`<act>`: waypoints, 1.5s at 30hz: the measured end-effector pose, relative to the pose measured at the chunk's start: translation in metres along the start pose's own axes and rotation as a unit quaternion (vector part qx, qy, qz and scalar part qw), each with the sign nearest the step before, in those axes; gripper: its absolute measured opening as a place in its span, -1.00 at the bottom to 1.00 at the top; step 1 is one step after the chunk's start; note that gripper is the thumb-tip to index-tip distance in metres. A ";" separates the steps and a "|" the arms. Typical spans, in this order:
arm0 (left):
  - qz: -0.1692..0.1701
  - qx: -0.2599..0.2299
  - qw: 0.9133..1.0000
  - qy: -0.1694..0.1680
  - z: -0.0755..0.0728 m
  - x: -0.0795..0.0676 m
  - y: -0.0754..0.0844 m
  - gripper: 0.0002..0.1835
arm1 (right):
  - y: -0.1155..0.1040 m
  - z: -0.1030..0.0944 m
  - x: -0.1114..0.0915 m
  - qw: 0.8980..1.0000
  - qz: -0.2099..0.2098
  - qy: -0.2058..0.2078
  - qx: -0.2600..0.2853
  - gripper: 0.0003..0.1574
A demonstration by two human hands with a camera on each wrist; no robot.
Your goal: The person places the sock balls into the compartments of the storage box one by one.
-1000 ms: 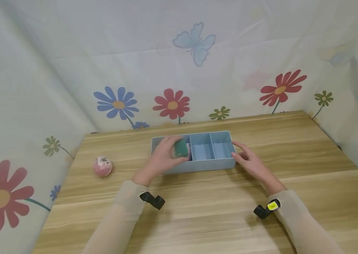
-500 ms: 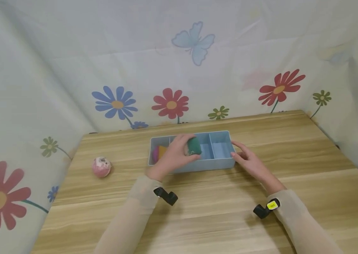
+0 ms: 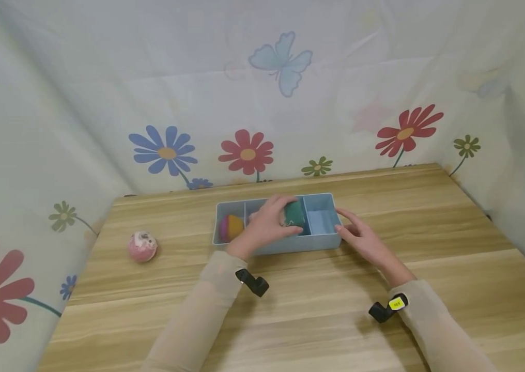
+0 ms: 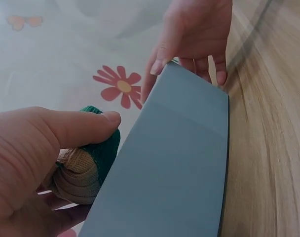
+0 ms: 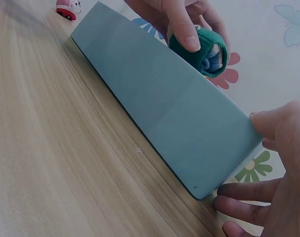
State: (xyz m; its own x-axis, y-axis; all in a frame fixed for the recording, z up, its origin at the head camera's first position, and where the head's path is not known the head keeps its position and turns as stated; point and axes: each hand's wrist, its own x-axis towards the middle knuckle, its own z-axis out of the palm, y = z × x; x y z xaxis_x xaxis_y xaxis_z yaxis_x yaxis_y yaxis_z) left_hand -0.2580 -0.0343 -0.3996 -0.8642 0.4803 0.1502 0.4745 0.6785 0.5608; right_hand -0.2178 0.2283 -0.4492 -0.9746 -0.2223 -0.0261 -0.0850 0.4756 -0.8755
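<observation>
My left hand [image 3: 269,222] holds a rolled-up pair of socks [image 3: 294,214] between thumb and fingers, over the third compartment of a light blue divided box [image 3: 290,245]. The left wrist view shows the roll's green cuff [image 4: 108,150] and ribbed beige part. My right hand [image 3: 365,240] grips the box's right end, thumb at the front corner and fingers along the end wall. In the leftmost compartment lies a purple and orange roll [image 3: 234,227]. Behind my left hand, the second compartment is mostly hidden, with a bit of something pale pink showing.
A pink and white ball-shaped roll [image 3: 142,246] lies on the wooden table [image 3: 299,299], left of the box. Behind the table hangs a white curtain [image 3: 188,98] printed with flowers and a butterfly. Black wrist cameras [image 3: 253,283] are strapped over both sleeves.
My left hand has carried the green socks rightward along the box, from the second compartment to the third, uncovering the purple and orange roll. My right hand keeps its hold on the box end.
</observation>
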 end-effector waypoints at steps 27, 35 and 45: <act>0.014 0.020 1.000 -0.010 -0.005 -0.011 -0.005 -0.37 | -0.017 0.000 -0.001 1.000 -0.007 -0.013 0.001 -0.28; 0.039 0.003 0.999 0.018 -0.011 -0.022 -0.013 -0.42 | -0.002 0.002 0.000 1.000 -0.013 -0.007 0.000 -0.24; 0.014 -0.047 0.998 0.044 -0.026 -0.039 -0.020 -0.51 | 0.000 0.003 -0.002 1.000 0.002 -0.009 0.003 -0.23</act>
State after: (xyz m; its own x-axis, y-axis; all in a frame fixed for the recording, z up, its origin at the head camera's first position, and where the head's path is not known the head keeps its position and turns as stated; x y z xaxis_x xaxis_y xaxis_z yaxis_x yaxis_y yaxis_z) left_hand -0.2382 -0.0810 -0.3954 -0.8640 0.4447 0.2360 0.4847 0.6079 0.6290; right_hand -0.2147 0.2262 -0.4508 -0.9712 -0.2352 -0.0374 -0.0803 0.4710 -0.8785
